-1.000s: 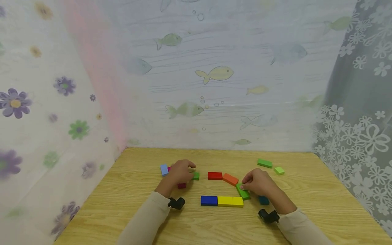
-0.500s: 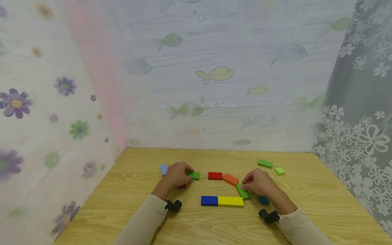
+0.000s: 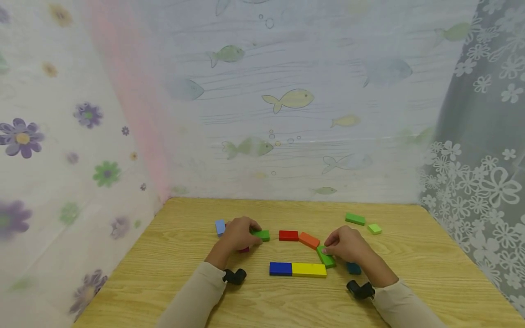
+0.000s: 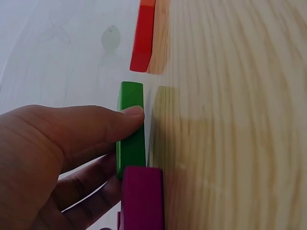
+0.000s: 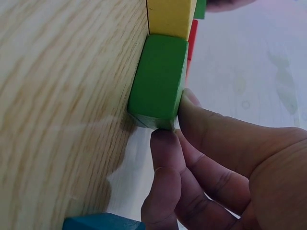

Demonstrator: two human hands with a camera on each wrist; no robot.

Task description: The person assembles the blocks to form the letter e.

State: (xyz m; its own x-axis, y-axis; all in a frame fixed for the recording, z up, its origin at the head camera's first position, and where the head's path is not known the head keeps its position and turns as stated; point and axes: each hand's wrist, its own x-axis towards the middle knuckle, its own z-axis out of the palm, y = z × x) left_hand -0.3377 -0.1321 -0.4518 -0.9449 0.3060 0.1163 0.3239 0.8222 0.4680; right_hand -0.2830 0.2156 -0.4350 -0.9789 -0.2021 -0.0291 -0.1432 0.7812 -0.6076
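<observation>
Head view first: the left hand [image 3: 238, 236] has its grip pinched on the left green block [image 3: 262, 235], which lies on the table [image 3: 287, 300] a small gap from the red block [image 3: 289, 235]. A magenta block [image 3: 244, 249] pokes out from under that hand, with a light blue block [image 3: 220, 227] just beyond. The right hand [image 3: 348, 244] has its grip on the right green block [image 3: 326, 258], slanting down from the orange block [image 3: 309, 240]. A teal block [image 3: 353, 268] is partly hidden by that hand. Nearer the person, the blue block [image 3: 280, 269] and yellow block [image 3: 309, 270] sit end to end.

Left wrist view: the thumb [image 4: 129, 117] is pressed over the left green block, other fingers behind it. A magenta block covers its near end, can't tell if they touch.

Right wrist view: thumb on one side of the right green block, a fingertip at its near end, yellow block right by the far end.
</observation>
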